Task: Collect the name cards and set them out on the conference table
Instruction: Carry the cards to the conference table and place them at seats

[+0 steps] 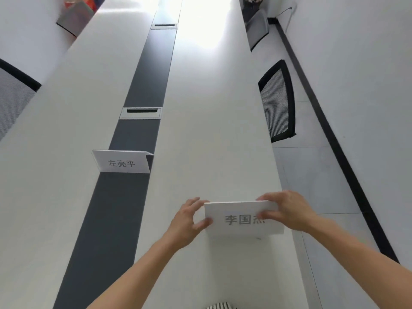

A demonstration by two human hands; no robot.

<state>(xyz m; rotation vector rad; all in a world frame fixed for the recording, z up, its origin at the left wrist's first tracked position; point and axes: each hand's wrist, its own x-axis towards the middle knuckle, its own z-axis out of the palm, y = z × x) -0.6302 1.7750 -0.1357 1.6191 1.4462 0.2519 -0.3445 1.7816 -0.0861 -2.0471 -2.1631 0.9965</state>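
Note:
A white folded name card (pixel 239 216) with dark characters stands near the right edge of the long white conference table (pixel 211 141). My left hand (pixel 188 220) grips its left end, thumb on the front face. My right hand (pixel 289 210) holds its right end, thumb partly covering the last character. A second name card (pixel 121 162) stands on its own further up the table, across the dark centre strip (pixel 133 139), untouched.
Two cable ports (pixel 141 112) (pixel 164 25) sit in the dark strip. A black mesh chair (pixel 277 101) is tucked at the table's right side, another chair (pixel 13 94) at the left. A dark skirting line (pixel 330 134) runs along the right wall.

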